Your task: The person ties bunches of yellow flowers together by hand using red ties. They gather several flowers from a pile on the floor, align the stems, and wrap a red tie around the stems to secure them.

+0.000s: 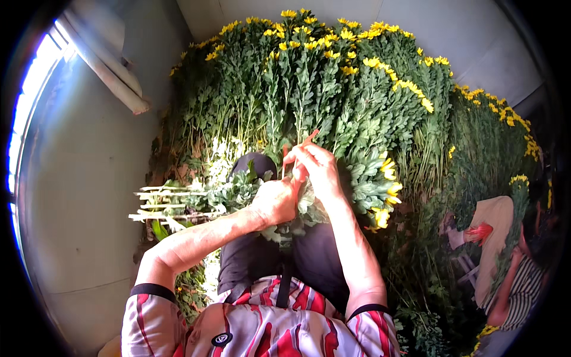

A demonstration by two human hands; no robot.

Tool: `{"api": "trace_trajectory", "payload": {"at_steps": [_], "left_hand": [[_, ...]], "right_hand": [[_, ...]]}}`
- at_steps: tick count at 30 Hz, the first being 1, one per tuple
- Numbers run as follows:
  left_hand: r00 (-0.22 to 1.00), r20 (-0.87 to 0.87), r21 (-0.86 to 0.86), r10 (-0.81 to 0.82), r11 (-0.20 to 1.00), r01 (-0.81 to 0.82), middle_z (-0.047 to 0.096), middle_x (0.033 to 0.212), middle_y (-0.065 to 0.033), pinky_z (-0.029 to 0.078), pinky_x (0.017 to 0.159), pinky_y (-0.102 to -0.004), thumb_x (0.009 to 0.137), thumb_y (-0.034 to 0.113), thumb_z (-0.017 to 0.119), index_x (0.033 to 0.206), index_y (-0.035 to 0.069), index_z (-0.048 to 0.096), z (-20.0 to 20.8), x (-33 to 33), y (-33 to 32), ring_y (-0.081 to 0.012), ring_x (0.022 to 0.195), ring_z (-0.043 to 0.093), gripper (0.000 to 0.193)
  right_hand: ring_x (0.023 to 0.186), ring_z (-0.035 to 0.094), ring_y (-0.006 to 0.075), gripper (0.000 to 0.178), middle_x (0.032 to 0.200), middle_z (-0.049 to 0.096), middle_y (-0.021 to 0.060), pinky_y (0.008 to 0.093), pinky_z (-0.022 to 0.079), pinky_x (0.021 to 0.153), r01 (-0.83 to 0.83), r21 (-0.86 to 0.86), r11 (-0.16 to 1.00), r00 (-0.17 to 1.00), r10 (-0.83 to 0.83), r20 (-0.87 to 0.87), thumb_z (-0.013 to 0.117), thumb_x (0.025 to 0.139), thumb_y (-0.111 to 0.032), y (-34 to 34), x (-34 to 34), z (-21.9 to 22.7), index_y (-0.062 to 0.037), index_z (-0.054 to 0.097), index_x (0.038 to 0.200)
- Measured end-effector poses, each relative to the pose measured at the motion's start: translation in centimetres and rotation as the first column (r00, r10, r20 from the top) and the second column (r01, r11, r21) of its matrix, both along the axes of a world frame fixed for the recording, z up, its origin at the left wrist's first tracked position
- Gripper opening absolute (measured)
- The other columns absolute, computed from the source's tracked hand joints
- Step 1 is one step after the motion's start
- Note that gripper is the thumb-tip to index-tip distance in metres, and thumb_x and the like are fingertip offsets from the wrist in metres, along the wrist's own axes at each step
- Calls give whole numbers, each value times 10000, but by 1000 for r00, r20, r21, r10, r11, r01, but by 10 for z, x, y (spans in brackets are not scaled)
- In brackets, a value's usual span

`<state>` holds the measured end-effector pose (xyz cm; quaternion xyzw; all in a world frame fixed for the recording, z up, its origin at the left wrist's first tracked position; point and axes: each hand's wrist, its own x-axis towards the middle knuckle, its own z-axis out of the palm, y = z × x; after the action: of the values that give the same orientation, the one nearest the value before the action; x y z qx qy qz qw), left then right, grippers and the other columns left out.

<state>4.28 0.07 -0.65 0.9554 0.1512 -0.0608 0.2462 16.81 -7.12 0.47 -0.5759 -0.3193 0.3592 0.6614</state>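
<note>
Yellow-headed flower bundle (308,205) lies crosswise over your thighs (321,253), your left hand (277,199) closed on its leafy stems. Your right hand (319,171) has its fingers pinched narrowly on a red strip (311,137).

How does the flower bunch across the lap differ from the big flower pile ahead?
The lap bunch lies sideways, blooms to the right; the big pile has its blooms at the far end. The lap bunch is much smaller than the big pile. Both have yellow blooms on green, leafy stems.
</note>
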Motion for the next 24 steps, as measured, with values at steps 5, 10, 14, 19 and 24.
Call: {"api": "trace_trajectory", "payload": {"at_steps": [5, 10, 14, 19, 24], "left_hand": [[977, 165, -238, -134, 956, 171, 581, 969, -219, 517, 720, -414, 796, 271, 671, 1139, -32, 492, 6, -16, 22, -343, 809, 639, 492], [924, 356, -504, 140, 861, 64, 572, 754, -100, 507, 673, -369, 954, 263, 525, 940, 48, 570, -7, -14, 11, -301, 746, 618, 221], [958, 276, -148, 73, 988, -32, 631, 801, -162, 514, 638, -381, 887, 126, 580, 960, 27, 649, -15, -23, 8, -324, 710, 649, 141], [947, 306, 95, -92, 993, 65, 617, 790, -132, 517, 638, -342, 875, 113, 601, 826, 16, 598, -17, -14, 2, -285, 729, 634, 109], [824, 535, -373, 187, 927, 32, 646, 908, -190, 523, 786, -365, 839, 149, 632, 934, -4, 638, -63, -36, 7, -331, 924, 636, 181]], "right_hand": [[539, 559, 59, 283, 650, 587, 5, 199, 448, 525, 22, 30, 999, 976, -15, -216, 532, 989, -228, 5, -2, -17, -10, 653, 857], [556, 587, 73, 302, 659, 592, 23, 213, 461, 486, 87, -10, 996, 992, -88, -86, 469, 1017, -309, 6, -9, -1, -59, 610, 924], [641, 647, 210, 331, 775, 666, 90, 366, 517, 609, 252, -404, 879, 681, 135, 719, 552, 950, -377, 4, -22, 3, -67, 655, 899], [732, 647, 262, 253, 787, 660, 109, 394, 500, 679, 171, -418, 892, 654, 215, 726, 595, 897, -281, 8, -24, 8, -51, 686, 842], [678, 602, 151, 198, 776, 663, 56, 279, 474, 618, 300, -68, 952, 754, -192, 628, 582, 931, -181, -12, -63, 6, -18, 676, 870]]}}
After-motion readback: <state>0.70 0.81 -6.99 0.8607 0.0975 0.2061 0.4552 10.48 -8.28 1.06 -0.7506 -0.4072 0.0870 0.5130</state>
